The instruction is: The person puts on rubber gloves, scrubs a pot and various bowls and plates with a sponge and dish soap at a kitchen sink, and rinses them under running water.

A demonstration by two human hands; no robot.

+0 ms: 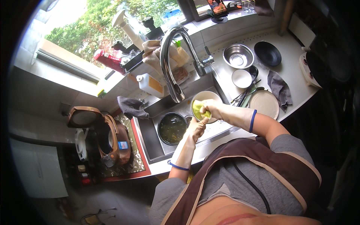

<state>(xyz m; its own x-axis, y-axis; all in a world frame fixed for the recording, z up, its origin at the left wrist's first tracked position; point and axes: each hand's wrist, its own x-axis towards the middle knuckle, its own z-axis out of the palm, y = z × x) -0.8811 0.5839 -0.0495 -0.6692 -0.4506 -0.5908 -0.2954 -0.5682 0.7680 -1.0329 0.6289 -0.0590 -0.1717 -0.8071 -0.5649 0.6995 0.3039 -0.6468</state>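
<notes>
Both my hands wear long pale rubber gloves with blue cuffs. My left hand [196, 129] grips the near rim of a white bowl [210, 96], which is tilted above the sink [149, 140]. Pressed to the bowl's inside is a yellow-green scrubbing cloth [198, 108], bunched under the fingers of my right hand [211, 109]. To the left of the bowl, a dark round pot [172, 128] of murky water with small scraps in it stands in the basin. The chrome faucet [176, 92] arches over the sink's far side; I cannot see water running from it.
Right of the sink lie a steel basin [238, 55], a black bowl [267, 53], a small white bowl [242, 78], a beige plate [263, 104], utensils and a grey rag [279, 90]. An open rice cooker [119, 143] stands left. Behind the sink are a white bottle [150, 85] and another grey cloth [132, 107].
</notes>
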